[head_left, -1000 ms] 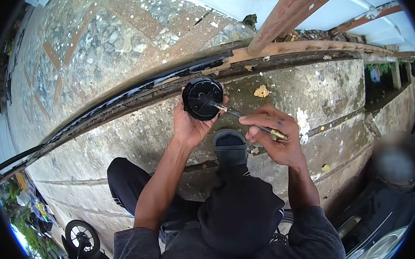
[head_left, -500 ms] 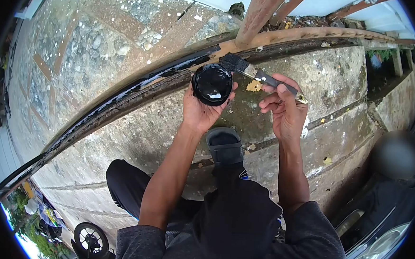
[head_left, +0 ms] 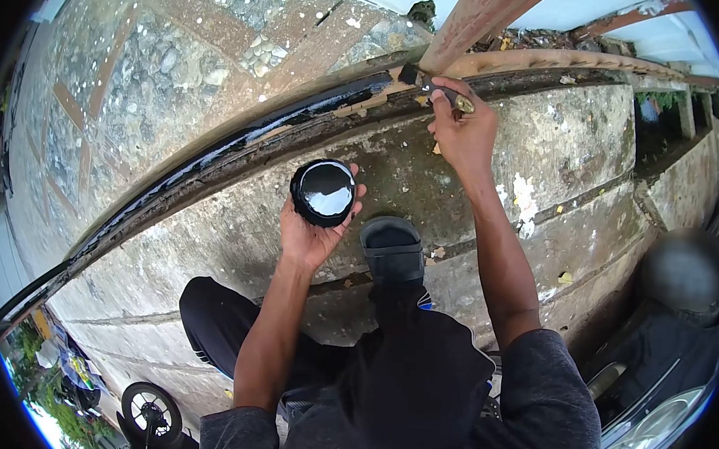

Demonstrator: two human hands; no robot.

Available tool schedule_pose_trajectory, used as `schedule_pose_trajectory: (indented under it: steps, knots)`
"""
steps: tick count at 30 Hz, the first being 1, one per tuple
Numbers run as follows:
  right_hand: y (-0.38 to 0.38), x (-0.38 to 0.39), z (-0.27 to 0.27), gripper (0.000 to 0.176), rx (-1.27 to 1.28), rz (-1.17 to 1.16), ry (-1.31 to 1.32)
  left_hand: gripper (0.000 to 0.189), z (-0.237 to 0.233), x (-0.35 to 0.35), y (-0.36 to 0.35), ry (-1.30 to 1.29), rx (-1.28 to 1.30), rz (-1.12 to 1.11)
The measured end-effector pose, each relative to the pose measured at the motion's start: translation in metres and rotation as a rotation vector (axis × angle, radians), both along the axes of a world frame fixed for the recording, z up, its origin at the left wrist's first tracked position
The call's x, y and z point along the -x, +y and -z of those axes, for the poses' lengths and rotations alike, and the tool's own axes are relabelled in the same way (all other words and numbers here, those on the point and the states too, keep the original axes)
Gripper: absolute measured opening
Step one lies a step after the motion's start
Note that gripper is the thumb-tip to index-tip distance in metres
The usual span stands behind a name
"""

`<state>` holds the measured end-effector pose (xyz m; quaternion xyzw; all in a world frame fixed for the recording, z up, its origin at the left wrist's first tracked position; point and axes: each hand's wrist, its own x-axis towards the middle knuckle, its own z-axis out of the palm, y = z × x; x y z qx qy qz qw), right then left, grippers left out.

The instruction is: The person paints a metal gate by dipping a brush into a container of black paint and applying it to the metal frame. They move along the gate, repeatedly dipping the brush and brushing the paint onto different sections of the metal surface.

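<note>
My left hand [head_left: 313,236] grips a round tub of glossy black paint [head_left: 323,193] from below, held over the concrete in front of my foot. Fingers of my right hand [head_left: 464,128] are closed around the handle of a paintbrush [head_left: 422,82]. Its black bristles meet the long metal rail [head_left: 317,104] close to the foot of a rusty brown post [head_left: 470,25]. Left of the brush the rail is coated in wet black; to the right it shows brown [head_left: 534,64]. Most of the brush handle is hidden by my fingers.
Paint-spattered stone paving [head_left: 163,72] lies beyond the rail. My sandalled foot [head_left: 393,247] rests on the concrete. At the right stands a dark vehicle with a headlight [head_left: 651,440]; a wheel [head_left: 151,417] shows at lower left. A drain opening [head_left: 662,128] lies at upper right.
The brush has gone from beside the tub up to the rail near the post. My left hand has drawn the tub down and left, away from the rail.
</note>
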<state>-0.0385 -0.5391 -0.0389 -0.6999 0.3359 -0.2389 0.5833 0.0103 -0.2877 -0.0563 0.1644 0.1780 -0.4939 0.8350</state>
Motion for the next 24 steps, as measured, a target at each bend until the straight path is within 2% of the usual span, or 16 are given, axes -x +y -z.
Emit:
schedule_pose_trajectory:
  steps: [1, 4, 5, 8, 11, 13, 15, 17, 18, 21, 24]
  knots:
    - [0.000, 0.001, -0.003, 0.020, 0.054, 0.003, -0.041, 0.059, -0.003, 0.001, 0.004, -0.002, -0.039, -0.014]
    - [0.006, -0.008, -0.018, 0.021, -0.136, -0.146, 0.019, 0.057, -0.001, 0.005, 0.016, -0.015, -0.068, -0.028]
    - [0.007, -0.010, -0.018, 0.020, -0.094, -0.149, 0.079, 0.058, -0.001, 0.006, 0.019, 0.001, -0.074, -0.029]
    - [-0.007, -0.011, -0.008, 0.018, 0.585, -0.125, 0.144, 0.058, -0.004, 0.011, 0.028, 0.017, -0.075, -0.044]
    - [0.009, -0.031, -0.075, 0.017, 0.573, -0.239, 0.244, 0.060, -0.009, 0.014, 0.037, 0.039, -0.074, -0.050]
    - [0.003, -0.065, -0.071, 0.019, 1.022, -0.345, 0.248, 0.063, -0.008, 0.016, 0.042, 0.027, -0.056, -0.044]
    - [-0.001, -0.104, -0.071, 0.021, 1.101, -0.464, 0.251, 0.065, -0.011, 0.017, 0.046, 0.006, -0.076, -0.038]
    - [-0.030, -0.149, -0.028, 0.026, 1.227, -0.671, 0.445, 0.066, -0.012, 0.020, 0.050, 0.016, -0.080, -0.046]
    - [-0.029, -0.160, -0.028, 0.029, 1.294, -0.769, 0.537, 0.066, -0.011, 0.021, 0.053, 0.015, -0.052, -0.054]
    - [-0.022, -0.165, -0.028, 0.030, 1.208, -0.903, 0.714, 0.067, -0.011, 0.026, 0.061, 0.013, 0.005, -0.082]
    - [-0.012, -0.160, -0.064, 0.028, 0.604, -0.867, 0.865, 0.066, -0.015, 0.029, 0.067, 0.015, -0.012, -0.107]
